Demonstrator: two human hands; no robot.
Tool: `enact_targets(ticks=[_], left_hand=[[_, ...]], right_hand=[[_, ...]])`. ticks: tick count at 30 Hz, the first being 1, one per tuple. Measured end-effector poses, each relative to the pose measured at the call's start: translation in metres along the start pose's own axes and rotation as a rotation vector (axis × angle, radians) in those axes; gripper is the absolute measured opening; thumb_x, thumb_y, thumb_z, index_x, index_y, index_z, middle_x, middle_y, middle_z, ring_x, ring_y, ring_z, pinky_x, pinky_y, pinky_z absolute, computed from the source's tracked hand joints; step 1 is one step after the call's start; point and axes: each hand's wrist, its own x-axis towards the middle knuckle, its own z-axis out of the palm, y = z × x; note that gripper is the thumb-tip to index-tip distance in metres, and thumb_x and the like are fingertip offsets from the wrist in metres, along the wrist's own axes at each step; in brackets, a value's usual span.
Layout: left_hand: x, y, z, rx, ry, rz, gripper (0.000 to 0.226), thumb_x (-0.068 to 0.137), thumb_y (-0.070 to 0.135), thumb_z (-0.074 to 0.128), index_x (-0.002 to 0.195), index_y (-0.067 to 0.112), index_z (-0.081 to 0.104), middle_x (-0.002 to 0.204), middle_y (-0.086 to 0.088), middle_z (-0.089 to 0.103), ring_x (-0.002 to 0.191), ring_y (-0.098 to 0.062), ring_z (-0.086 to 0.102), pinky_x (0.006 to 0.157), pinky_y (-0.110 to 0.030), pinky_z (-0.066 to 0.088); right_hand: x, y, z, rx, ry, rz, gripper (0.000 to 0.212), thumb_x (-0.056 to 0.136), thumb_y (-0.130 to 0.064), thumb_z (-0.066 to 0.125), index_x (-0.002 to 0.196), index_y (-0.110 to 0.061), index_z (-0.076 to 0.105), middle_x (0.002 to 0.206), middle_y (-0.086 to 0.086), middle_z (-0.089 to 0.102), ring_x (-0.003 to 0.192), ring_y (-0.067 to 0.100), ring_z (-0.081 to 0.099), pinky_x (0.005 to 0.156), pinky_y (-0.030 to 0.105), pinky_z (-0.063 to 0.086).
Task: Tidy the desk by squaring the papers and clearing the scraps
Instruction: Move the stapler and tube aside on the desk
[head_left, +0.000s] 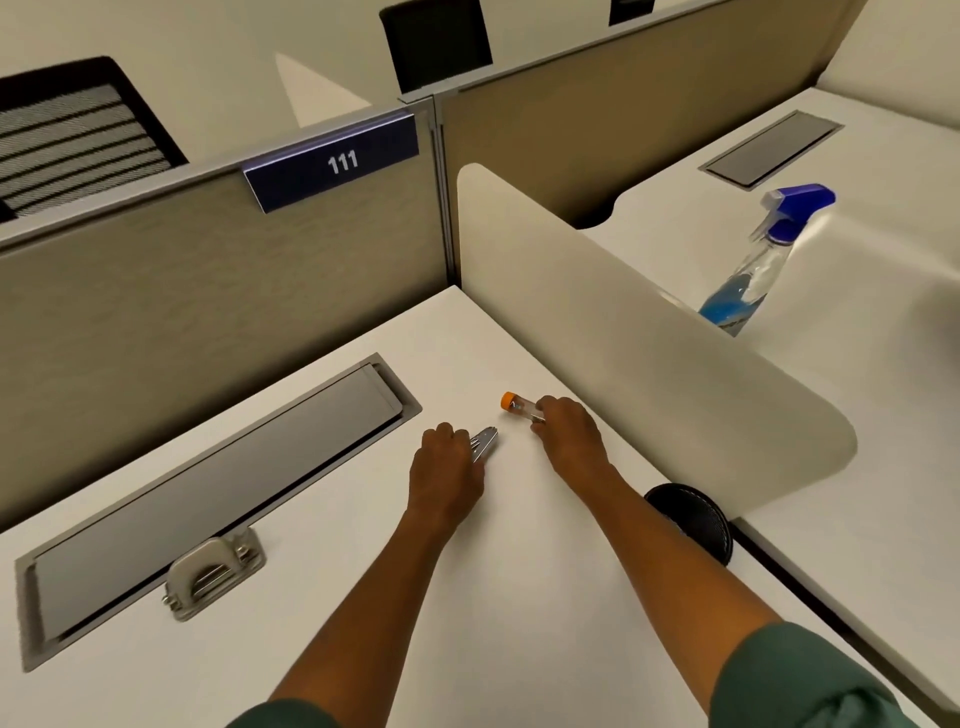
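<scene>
On the white desk (519, 597) my left hand (444, 475) grips a small silver stapler (484, 441), whose metal tip sticks out past my fingers. Just to its right my right hand (566, 431) holds a clear tube with an orange cap (517, 406), the cap pointing left and away from me. Both hands sit close together near the middle of the desk, low over its surface. No papers or scraps show in view.
A silver hole punch (213, 577) stands at the front edge of the grey cable tray lid (218, 467). A white divider (649, 353) borders the desk on the right, with a black mesh bin (693, 519) below it. A blue spray bottle (758, 265) stands on the neighbouring desk.
</scene>
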Motion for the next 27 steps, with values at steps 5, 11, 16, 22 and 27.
enact_targets(ticks=[5, 11, 16, 22, 27], left_hand=[[0.004, 0.002, 0.005, 0.006, 0.004, 0.002, 0.029, 0.094, 0.031, 0.051, 0.112, 0.008, 0.057, 0.115, -0.01, 0.054, 0.107, -0.029, 0.047, 0.081, -0.037, 0.044], [-0.001, -0.001, 0.005, 0.04, -0.045, 0.005, 0.037, 0.091, 0.04, 0.057, 0.115, 0.012, 0.055, 0.118, -0.007, 0.052, 0.109, -0.026, 0.046, 0.082, -0.036, 0.044], [-0.009, 0.0, 0.0, 0.038, -0.01, -0.002, 0.066, 0.086, 0.062, 0.055, 0.134, 0.017, 0.045, 0.127, -0.005, 0.048, 0.115, -0.025, 0.045, 0.089, -0.035, 0.045], [-0.03, -0.015, -0.016, 0.045, 0.082, -0.005, 0.081, 0.088, 0.066, 0.046, 0.15, 0.017, 0.027, 0.152, -0.009, 0.035, 0.14, -0.027, 0.03, 0.113, -0.043, 0.03], [-0.053, -0.026, -0.037, 0.05, 0.068, -0.052, 0.089, 0.088, 0.071, 0.038, 0.156, 0.022, 0.008, 0.165, -0.009, 0.008, 0.152, -0.03, 0.003, 0.122, -0.05, 0.009]], right_hand=[[-0.004, 0.004, 0.003, -0.044, -0.022, 0.011, 0.021, 0.096, -0.023, 0.057, 0.113, -0.011, 0.058, 0.111, 0.009, 0.062, 0.105, 0.029, 0.056, 0.074, 0.035, 0.045], [-0.015, -0.003, 0.007, -0.096, -0.044, 0.002, 0.032, 0.095, -0.035, 0.056, 0.121, -0.016, 0.054, 0.122, 0.007, 0.051, 0.114, 0.027, 0.048, 0.089, 0.036, 0.045], [-0.025, -0.008, 0.0, -0.089, -0.063, 0.003, 0.049, 0.089, -0.045, 0.06, 0.129, -0.019, 0.049, 0.128, 0.005, 0.048, 0.117, 0.026, 0.047, 0.094, 0.038, 0.044], [-0.042, -0.01, -0.005, -0.074, 0.019, -0.023, 0.076, 0.084, -0.06, 0.057, 0.144, -0.02, 0.032, 0.145, 0.004, 0.037, 0.128, 0.026, 0.039, 0.101, 0.039, 0.038], [-0.059, -0.021, -0.013, -0.104, 0.08, -0.075, 0.088, 0.084, -0.072, 0.042, 0.153, -0.024, 0.014, 0.159, 0.007, 0.017, 0.145, 0.028, 0.02, 0.116, 0.048, 0.02]])
